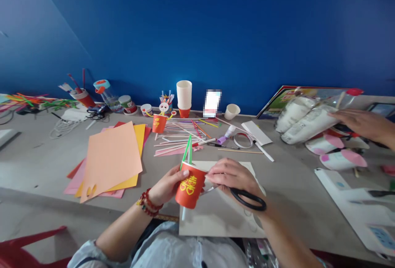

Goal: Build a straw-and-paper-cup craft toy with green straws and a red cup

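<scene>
My left hand (168, 183) is wrapped round the left side of a red paper cup (190, 187) with yellow markings. Green pipe cleaners (187, 149) stick up out of the cup, and a pale straw (184, 213) pokes out below it. At the cup's right rim are the fingers of my right hand (231, 175), which also holds scissors (249, 199) by their black handles; the blades point toward the cup, partly hidden. Under both hands lies a large pale sheet (216, 222).
Coloured papers (112, 157) lie left; straws (182, 130), a rabbit-faced cup (159, 123) and stacked white cups (184, 94) stand behind. Another person's hand (361, 122) reaches over bagged white cups (308, 124) at right, near a white board (348, 206).
</scene>
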Available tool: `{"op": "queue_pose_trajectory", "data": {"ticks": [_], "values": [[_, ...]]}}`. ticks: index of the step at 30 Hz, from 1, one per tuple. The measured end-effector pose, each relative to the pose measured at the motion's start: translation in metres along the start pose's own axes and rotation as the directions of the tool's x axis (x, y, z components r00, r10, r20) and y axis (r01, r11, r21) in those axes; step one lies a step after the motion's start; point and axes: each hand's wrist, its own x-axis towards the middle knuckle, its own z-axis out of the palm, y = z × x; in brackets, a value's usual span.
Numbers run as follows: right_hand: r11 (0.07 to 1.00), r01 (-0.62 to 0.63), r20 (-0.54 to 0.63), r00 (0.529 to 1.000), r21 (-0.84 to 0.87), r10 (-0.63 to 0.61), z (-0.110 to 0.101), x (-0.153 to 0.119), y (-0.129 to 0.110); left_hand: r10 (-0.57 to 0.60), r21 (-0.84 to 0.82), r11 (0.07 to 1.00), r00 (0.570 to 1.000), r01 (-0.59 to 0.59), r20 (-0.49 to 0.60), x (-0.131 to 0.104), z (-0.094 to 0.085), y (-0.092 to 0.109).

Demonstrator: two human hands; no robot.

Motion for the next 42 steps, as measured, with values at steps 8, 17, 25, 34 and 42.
{"op": "queue_pose_trajectory", "data": {"ticks": [8, 17, 25, 34, 42], "values": [[0.908, -0.323, -0.262, 0.883, 0.266, 0.39, 0.028, -0.011, 0.004, 0.489, 0.603, 0.72, 0.867, -0.344, -0.09, 0.003, -0.008, -0.013], [-0.044, -0.378, 0.2, 0.385, 0.925, 0.901, 0.046, -0.004, -0.005, 0.722, 0.742, 0.36, 0.673, -0.565, 0.162, 0.011, -0.012, -0.015], [0.325, -0.467, -0.093, 0.454, 0.822, 0.886, 0.024, -0.014, 0.0, 0.408, 0.282, 0.891, 0.899, -0.356, -0.157, 0.009, -0.016, -0.017], [0.691, -0.607, -0.381, 0.791, -0.392, 0.479, -0.051, -0.097, 0.078, 0.215, -0.088, 0.97, 0.968, -0.227, -0.129, 0.006, -0.004, 0.004], [0.581, -0.372, 0.031, 0.824, -0.724, 0.565, -0.086, -0.174, 0.129, 0.058, -0.285, 0.957, 0.998, -0.061, -0.018, 0.011, -0.005, 0.003]]}}
